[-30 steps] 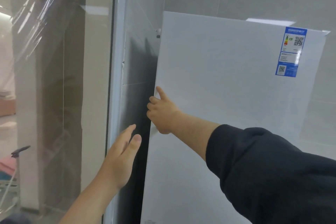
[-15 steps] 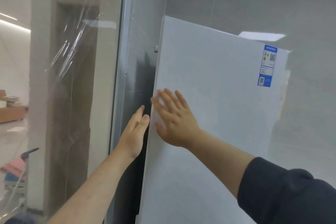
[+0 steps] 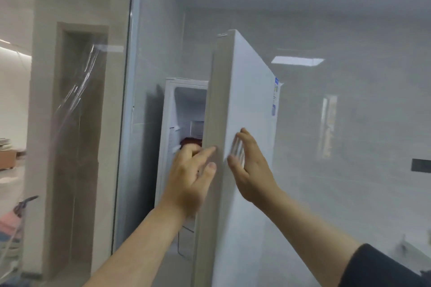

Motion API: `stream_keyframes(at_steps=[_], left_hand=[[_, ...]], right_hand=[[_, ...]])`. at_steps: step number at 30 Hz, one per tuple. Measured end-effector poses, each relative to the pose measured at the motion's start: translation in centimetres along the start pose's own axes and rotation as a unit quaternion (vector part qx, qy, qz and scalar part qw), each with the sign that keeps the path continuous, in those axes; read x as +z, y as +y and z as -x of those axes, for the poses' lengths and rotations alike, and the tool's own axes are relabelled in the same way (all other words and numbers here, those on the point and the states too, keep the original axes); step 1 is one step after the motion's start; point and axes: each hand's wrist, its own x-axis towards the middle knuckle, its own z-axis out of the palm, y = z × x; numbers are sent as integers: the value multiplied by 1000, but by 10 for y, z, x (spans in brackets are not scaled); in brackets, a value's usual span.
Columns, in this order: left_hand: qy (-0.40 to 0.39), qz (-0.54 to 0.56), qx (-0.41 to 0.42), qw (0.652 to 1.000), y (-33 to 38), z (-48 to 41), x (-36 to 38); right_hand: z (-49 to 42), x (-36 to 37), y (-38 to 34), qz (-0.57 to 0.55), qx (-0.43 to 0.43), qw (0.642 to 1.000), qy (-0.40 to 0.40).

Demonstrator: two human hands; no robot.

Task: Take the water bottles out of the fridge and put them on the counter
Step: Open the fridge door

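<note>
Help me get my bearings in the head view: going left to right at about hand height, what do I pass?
Glass partition → open fridge interior → left hand → fridge door edge → right hand → blue label on the door → dark wall plate.

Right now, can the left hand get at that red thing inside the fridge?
Probably yes. The fridge door stands partly open, and the left hand is already at the gap, just in front of the red thing, with nothing visible between them. The right hand rests on the door's outer face.
</note>
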Motion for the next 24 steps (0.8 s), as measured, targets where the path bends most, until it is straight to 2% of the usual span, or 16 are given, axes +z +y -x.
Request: stream_keyframes(at_steps=[1, 2, 5, 8, 12, 15, 20, 23, 24], left_hand=[[-2, -35, 26, 999, 15, 2, 11], [-30, -21, 20, 999, 32, 4, 22], [-142, 124, -10, 982, 68, 12, 60], [-173, 131, 10, 976, 97, 22, 101], [-243, 75, 27, 967, 130, 25, 159], [-306, 27, 61, 950, 150, 20, 197], [-346, 9, 78, 935, 166, 10, 236], [-356, 5, 86, 931, 168, 8, 244], [-356, 4, 91, 930, 167, 8, 243]], right_hand=[[10, -16, 1, -28, 23, 999, 11], [22, -34, 1, -56, 49, 997, 21], [45, -83, 7, -179, 108, 977, 49], [61, -132, 17, -277, 141, 948, 69], [73, -184, 54, -263, 202, 935, 123], [78, -216, 92, -288, 265, 906, 158], [83, -253, 153, -281, 299, 895, 175], [85, -259, 127, -260, 326, 887, 199], [84, -258, 114, -226, 320, 895, 212]])
